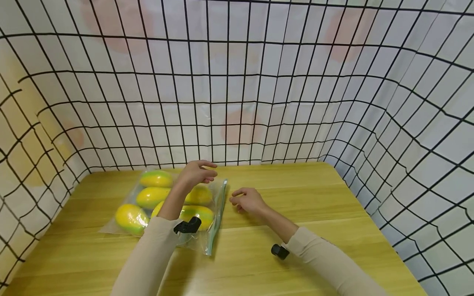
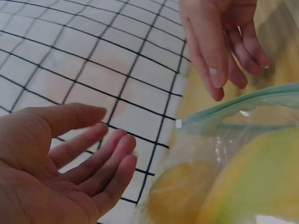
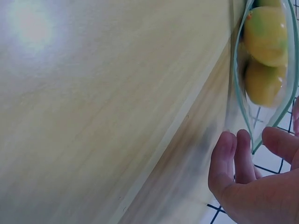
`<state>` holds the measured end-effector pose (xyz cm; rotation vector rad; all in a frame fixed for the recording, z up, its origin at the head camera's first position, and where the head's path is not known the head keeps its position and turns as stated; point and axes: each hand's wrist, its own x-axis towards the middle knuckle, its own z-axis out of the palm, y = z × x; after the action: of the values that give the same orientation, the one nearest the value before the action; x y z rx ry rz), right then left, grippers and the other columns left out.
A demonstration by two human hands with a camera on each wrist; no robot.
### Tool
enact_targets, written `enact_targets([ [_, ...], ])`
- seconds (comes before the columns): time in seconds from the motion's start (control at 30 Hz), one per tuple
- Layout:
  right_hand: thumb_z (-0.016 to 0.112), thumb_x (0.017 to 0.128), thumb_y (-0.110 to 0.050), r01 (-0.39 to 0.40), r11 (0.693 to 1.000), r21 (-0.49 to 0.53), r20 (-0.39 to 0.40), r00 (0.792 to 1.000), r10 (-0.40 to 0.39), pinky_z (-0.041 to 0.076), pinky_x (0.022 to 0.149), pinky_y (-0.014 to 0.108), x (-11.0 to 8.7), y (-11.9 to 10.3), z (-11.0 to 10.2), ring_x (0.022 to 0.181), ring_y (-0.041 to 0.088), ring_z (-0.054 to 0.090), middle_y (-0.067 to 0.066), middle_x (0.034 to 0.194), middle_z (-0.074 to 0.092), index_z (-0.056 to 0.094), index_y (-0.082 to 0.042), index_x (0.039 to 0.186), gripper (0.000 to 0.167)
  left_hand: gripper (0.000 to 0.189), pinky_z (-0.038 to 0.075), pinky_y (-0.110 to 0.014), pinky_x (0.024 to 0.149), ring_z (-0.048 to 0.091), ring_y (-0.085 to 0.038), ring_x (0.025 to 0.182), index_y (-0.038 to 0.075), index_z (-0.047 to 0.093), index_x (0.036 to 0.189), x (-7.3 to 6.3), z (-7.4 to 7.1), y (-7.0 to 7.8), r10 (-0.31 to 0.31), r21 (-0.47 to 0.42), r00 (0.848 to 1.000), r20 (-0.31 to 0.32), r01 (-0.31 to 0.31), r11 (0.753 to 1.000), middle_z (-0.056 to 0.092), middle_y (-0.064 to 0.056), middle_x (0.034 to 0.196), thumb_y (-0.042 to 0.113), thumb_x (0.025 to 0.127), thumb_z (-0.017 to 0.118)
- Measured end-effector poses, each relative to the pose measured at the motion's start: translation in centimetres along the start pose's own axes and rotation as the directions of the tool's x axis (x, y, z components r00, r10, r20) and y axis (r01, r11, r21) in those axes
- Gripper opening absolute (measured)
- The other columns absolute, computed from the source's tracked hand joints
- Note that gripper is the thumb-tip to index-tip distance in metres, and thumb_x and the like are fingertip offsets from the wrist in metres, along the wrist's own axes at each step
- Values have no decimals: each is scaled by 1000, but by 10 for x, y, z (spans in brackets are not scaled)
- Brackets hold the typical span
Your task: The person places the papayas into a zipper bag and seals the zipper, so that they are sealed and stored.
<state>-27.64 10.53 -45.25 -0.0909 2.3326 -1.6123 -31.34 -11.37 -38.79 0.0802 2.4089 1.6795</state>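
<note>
A clear zip bag [image 1: 218, 218] with a teal seal strip lies on the wooden table, holding several yellow-green mangoes [image 1: 152, 197]. Its two seal edges stand apart in the right wrist view, with mangoes [image 3: 265, 35] showing between them. My left hand [image 1: 198, 172] hovers over the far part of the bag, fingers loosely bent with nothing in them. Just right of the seal strip is my right hand [image 1: 249, 200], its thumb and fingers spread apart and holding nothing. In the right wrist view its fingertips [image 3: 243, 135] are right by the corner of the bag's mouth.
Black wire mesh [image 1: 237, 88] rises behind the table and along both sides, with white sheeting behind it. Bare wood table [image 1: 314, 197] extends to the right of the bag. A black wrist camera [image 1: 187, 225] is on the left sleeve, another camera [image 1: 279, 251] on the right.
</note>
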Motion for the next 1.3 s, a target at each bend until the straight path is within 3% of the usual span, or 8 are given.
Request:
enact_targets([
  [0.17,67,96,-16,-17,1000,19,-14,1000,17,62,75,35,5,1,2,86,29,70,19,105,72,66,4,123,33,34,51,-51,102,67,-33,110,15,72,125,19,7,-2,42,95,999,-11,-41,995,74,-14,116,18,91,73],
  [0.3,66,97,-16,-23,999,32,-21,999,24,63,76,34,6,2,4,86,28,70,20,106,73,67,4,122,32,32,47,-53,106,64,-32,116,17,74,123,31,8,-8,43,169,999,-2,-42,985,73,-11,120,20,91,74],
  [0.53,66,96,-14,-22,998,55,-44,999,24,63,74,34,7,2,6,82,26,70,18,102,73,67,5,122,32,33,42,-55,113,59,-35,127,15,73,126,42,11,-17,26,240,997,76,-43,970,70,-11,129,19,93,72],
  [0.67,66,96,-13,-20,997,73,-45,999,23,63,73,34,7,1,8,80,25,70,18,100,73,68,6,120,30,32,45,-54,111,59,-35,126,15,74,124,44,15,-20,25,290,997,76,-46,956,72,-8,125,18,93,72],
  [0.77,65,96,-12,-14,997,78,-42,999,17,63,73,35,8,-1,10,81,26,71,20,101,73,68,6,119,29,30,50,-49,105,62,-32,120,14,75,122,44,18,-22,40,335,997,69,-61,940,73,-8,124,18,93,72],
  [0.87,65,96,-11,-9,997,78,-43,999,12,64,71,34,10,-1,11,81,26,71,21,101,73,67,7,119,30,29,54,-37,87,65,-27,102,12,76,121,45,22,-24,46,364,996,76,-71,929,73,-8,124,16,92,73],
  [1.03,65,96,-10,-14,996,83,-53,998,18,63,67,32,12,-1,11,78,25,71,22,100,73,66,8,120,31,27,43,-23,63,54,-14,73,12,78,116,48,27,-26,52,388,995,84,-81,918,74,-8,121,12,89,73],
  [1.3,64,97,-13,-27,996,82,-58,998,32,63,70,33,13,-4,9,82,27,70,19,100,73,67,6,120,30,25,32,-22,50,31,-10,52,14,81,110,53,30,-30,48,402,994,96,-83,912,74,-8,118,9,86,74],
])
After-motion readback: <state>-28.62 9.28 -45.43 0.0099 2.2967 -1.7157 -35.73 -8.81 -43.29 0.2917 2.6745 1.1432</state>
